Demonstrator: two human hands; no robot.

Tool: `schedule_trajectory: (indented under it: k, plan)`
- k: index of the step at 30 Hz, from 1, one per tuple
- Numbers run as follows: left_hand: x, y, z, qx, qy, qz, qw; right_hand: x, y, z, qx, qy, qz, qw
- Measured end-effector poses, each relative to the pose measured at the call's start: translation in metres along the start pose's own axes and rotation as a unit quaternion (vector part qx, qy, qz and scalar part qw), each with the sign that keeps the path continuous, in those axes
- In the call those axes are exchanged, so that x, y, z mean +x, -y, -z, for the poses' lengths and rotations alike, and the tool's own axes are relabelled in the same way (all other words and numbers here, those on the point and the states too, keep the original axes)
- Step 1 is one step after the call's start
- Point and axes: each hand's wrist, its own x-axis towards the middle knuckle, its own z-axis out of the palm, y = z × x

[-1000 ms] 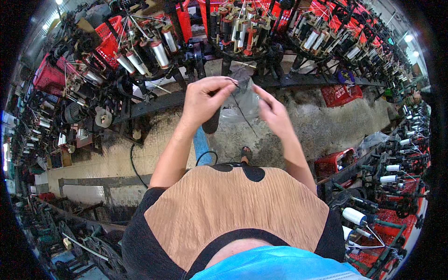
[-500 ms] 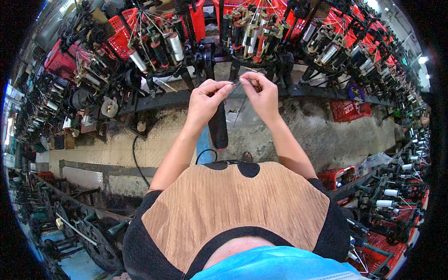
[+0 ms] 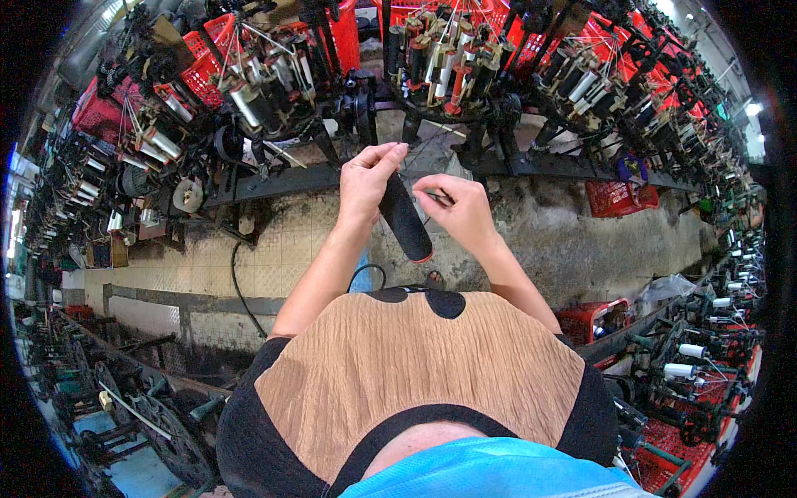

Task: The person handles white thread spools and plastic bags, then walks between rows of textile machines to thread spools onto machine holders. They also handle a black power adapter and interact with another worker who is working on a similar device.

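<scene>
A long black thread bobbin [image 3: 408, 222] with a reddish rim at its lower end slants down from under my left hand [image 3: 362, 184]. That hand is closed around its upper part, which the fingers hide, while thumb and forefinger press together at the tip. To the right of the bobbin and a little lower, my right hand [image 3: 462, 209] is closed in a pinch, thumb against forefinger, with the other fingers curled. Whatever is between those fingertips is too thin to make out. The two hands are apart.
Ahead stands a row of braiding machines [image 3: 448, 70] carrying upright bobbins, with red plastic baskets [image 3: 344, 41] behind. A dark rail [image 3: 282, 184] runs along their base. Another red basket [image 3: 621, 197] lies right on the floor. More machines with white spools [image 3: 681, 369] stand behind me at right.
My right hand has moved down and right, away from my left fingertips. The black bobbin's lower end has swung to the right. My left hand has barely moved.
</scene>
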Motion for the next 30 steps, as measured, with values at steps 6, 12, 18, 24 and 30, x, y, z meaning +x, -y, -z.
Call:
schedule_trajectory:
  k: [6, 12, 18, 24, 30]
  plan:
    - [0.002, 0.014, -0.005, 0.329, 0.113, -0.171, 0.922, 0.059, -0.024, 0.019, -0.071, 0.037, 0.055, 0.995]
    - [0.003, 0.013, 0.000, 0.285, -0.025, -0.230, 0.930, 0.022, -0.049, -0.007, 0.065, 0.035, -0.159, 0.985]
    - [0.004, 0.015, 0.004, 0.205, 0.003, -0.153, 0.967, 0.023, -0.050, -0.022, 0.495, 0.034, -0.331, 0.803]
    - [0.004, 0.006, 0.011, 0.236, 0.057, -0.169, 0.955, 0.025, -0.050, -0.023, 0.472, 0.055, -0.316, 0.821]
    - [-0.007, -0.006, 0.020, 0.314, 0.106, -0.182, 0.926, 0.026, -0.047, -0.017, 0.259, -0.069, -0.138, 0.953]
